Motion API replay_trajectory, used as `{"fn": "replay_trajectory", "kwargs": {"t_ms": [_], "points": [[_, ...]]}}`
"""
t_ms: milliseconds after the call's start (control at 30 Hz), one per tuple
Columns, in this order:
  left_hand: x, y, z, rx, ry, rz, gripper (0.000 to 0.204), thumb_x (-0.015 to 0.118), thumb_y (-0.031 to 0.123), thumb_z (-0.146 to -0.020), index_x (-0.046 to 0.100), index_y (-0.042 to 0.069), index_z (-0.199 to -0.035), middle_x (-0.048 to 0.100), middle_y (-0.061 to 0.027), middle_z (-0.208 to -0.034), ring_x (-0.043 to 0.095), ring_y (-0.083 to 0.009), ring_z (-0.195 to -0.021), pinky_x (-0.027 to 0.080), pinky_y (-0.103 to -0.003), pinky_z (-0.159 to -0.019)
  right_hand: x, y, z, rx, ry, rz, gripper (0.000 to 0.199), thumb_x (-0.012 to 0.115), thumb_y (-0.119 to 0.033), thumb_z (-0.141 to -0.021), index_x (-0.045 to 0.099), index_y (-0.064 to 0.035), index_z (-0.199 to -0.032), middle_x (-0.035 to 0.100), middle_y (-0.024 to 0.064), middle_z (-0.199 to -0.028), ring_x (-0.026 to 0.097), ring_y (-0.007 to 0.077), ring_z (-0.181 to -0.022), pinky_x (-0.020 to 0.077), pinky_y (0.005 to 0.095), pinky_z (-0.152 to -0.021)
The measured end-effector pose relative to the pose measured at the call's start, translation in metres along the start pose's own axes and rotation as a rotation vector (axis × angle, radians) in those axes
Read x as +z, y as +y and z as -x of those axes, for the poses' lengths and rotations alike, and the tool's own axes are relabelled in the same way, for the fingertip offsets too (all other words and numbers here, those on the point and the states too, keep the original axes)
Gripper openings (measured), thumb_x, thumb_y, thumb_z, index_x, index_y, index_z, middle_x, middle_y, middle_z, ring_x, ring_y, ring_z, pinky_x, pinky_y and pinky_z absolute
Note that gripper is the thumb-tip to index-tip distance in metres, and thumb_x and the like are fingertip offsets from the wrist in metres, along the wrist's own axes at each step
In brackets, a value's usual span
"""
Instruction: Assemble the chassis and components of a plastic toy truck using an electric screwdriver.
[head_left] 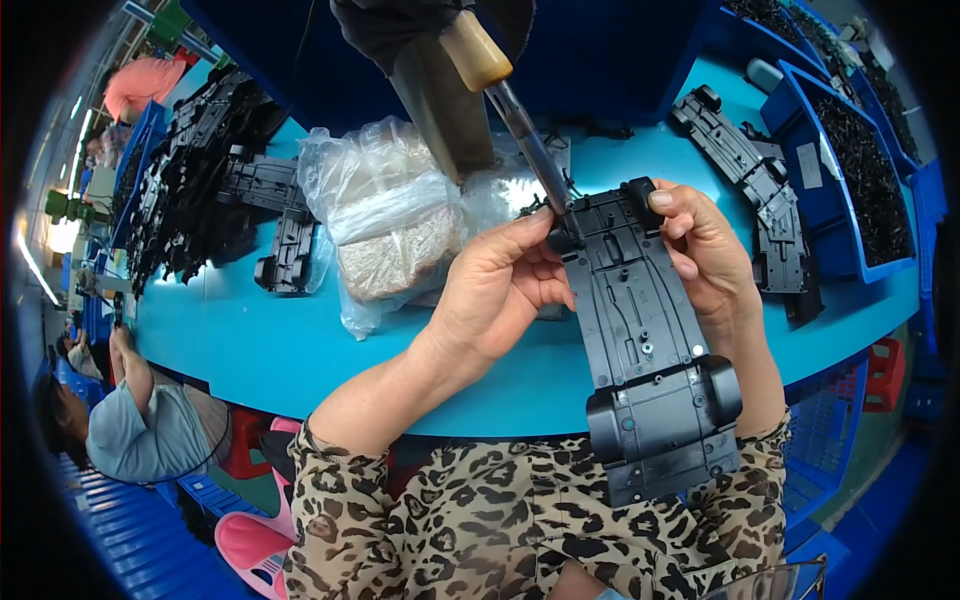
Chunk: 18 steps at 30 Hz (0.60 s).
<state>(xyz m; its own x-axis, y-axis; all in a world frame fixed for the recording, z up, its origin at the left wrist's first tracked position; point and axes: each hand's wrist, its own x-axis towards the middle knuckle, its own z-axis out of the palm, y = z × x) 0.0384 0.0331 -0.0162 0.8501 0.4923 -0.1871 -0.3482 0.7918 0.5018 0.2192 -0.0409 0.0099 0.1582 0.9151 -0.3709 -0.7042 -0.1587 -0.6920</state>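
Observation:
I hold a black plastic toy car chassis (635,320) in front of me, tilted, with its near end over my lap. My left hand (490,275) is closed at its far left corner, the thumb by the wheel there. On the opposite side, my right hand (705,240) grips the far right corner, thumb against the wheel. A driver-like tool with a pale yellow handle (475,55) and a metal shaft (530,145) comes down from above. Its tip meets or nearly meets the chassis beside my left fingertips; exact contact is hidden.
Clear plastic bags (385,220) lie left of my hands on the blue table (260,345). More black chassis (285,240) are piled at left, others (740,165) at right. A blue bin (860,265) of small black parts stands far right. A seated person (150,430) works at left.

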Motion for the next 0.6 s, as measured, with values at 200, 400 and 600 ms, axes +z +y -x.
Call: {"fn": "replay_trajectory", "kwargs": {"t_ms": [200, 400, 600], "points": [[-0.004, -0.007, 0.005, 0.016, 0.029, 0.007, 0.025, 0.048, 0.02, -0.083, 0.052, 0.0, -0.096, 0.059, -0.0101, -0.089, 0.059, -0.0179, -0.075, 0.051, -0.031, -0.061, -0.002, 0.005, -0.003, 0.012, -0.013, 0.044, 0.014, 0.059, -0.01, -0.073, 0.047, -0.0059, -0.067, 0.045, -0.0023, -0.055, 0.036, 0.0041, -0.03, 0.0271, 0.0133, -0.026], [-0.007, -0.012, 0.011, 0.019, 0.148, -0.113, 0.027, 0.049, 0.023, -0.083, 0.055, -0.003, -0.088, 0.059, -0.0122, -0.078, 0.058, -0.0193, -0.067, 0.049, -0.03, -0.057, -0.009, 0.011, 0.0, 0.024, -0.083, 0.066, 0.013, 0.057, -0.009, -0.073, 0.046, -0.0053, -0.067, 0.044, -0.002, -0.056, 0.037, 0.0053, -0.031, 0.0284, 0.0146, -0.027], [-0.006, -0.01, 0.023, 0.01, 0.181, -0.219, 0.025, 0.051, 0.022, -0.082, 0.056, -0.002, -0.085, 0.059, -0.0111, -0.078, 0.057, -0.0173, -0.065, 0.049, -0.028, -0.057, -0.008, 0.02, 0.001, 0.041, -0.106, 0.14, 0.011, 0.054, -0.009, -0.072, 0.046, -0.0061, -0.065, 0.043, -0.0016, -0.054, 0.037, 0.0075, -0.033, 0.0297, 0.0163, -0.029]]}}
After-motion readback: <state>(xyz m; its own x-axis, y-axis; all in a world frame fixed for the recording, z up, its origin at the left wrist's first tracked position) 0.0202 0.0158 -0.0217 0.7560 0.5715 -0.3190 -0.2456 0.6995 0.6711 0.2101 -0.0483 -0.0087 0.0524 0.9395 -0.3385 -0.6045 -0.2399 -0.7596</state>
